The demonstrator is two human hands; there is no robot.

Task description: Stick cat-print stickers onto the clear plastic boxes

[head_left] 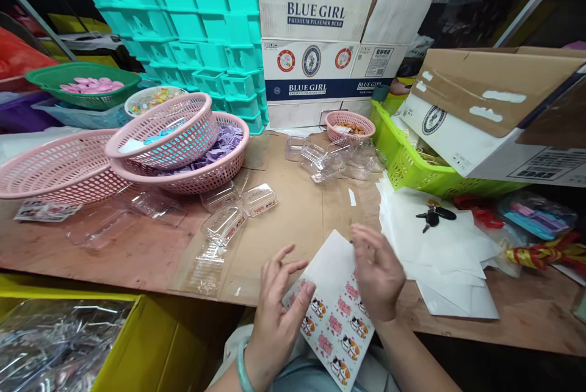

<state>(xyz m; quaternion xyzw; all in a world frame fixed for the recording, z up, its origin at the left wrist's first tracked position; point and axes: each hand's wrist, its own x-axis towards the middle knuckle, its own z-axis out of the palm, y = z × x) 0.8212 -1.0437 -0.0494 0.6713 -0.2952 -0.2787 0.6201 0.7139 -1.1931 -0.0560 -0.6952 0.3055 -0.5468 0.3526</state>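
A white sticker sheet [335, 325] with cartoon cats and pink designs lies tilted over the table's front edge and my lap. The upper part of its face is bare white. My left hand [284, 309] is at the sheet's left edge, fingers spread and thumb reaching over the stickers. Over the right edge is my right hand [379, 275], its fingers stretched out and slightly blurred. No object shows in either hand. Clear plastic cases [225, 225], some bearing stickers, lie beyond my left hand.
Pink baskets [183, 181] with purple pieces stand at left, before stacked turquoise crates [206, 29]. More clear cases [323, 163] lie ahead. White papers [434, 245] with keys [433, 216] are at right, near a green basket [412, 163]. A yellow box [155, 343] stands at lower left.
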